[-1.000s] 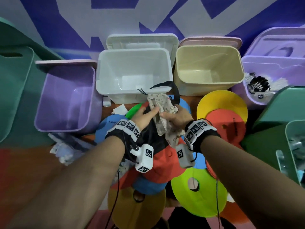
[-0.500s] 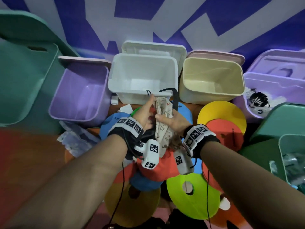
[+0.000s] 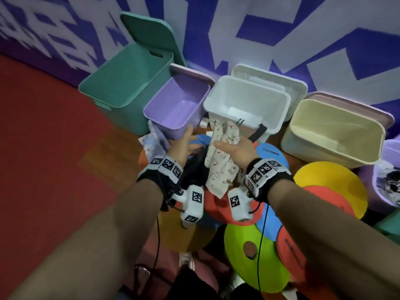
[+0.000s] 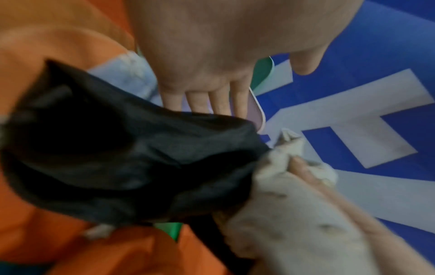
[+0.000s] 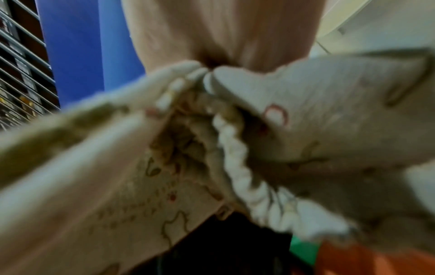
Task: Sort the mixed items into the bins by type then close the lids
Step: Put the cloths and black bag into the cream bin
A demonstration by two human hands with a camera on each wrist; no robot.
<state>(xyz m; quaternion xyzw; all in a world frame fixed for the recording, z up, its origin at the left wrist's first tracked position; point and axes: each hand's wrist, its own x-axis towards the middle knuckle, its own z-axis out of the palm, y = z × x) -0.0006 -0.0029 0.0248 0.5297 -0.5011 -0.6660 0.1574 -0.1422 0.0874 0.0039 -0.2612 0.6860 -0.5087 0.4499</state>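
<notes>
My right hand [image 3: 229, 146] grips a cream cloth printed with small animals [image 3: 218, 169] and holds it up in front of the white bin [image 3: 279, 98]. The right wrist view shows that cloth [image 5: 329, 130] bunched in the curled fingers. My left hand [image 3: 187, 138] is off the cloth, fingers straight, by the front wall of the small purple bin [image 3: 164, 118]. In the left wrist view its palm [image 4: 212, 65] hovers over a black cloth [image 4: 117, 158]. That black cloth [image 3: 194, 169] lies under both hands on the pile.
Open bins line the wall: teal [image 3: 112, 79], purple, white, cream [image 3: 303, 146], each with its lid leaning behind. Another purple bin [image 3: 391, 152] at the right edge holds a patterned cloth. Coloured flat discs [image 3: 255, 256] cover the floor; a pale printed cloth [image 3: 151, 144] lies left.
My left hand has let go of the cream cloth and moved left with its fingers spread. The right hand keeps the cloth, raised a little. The head view has swung left.
</notes>
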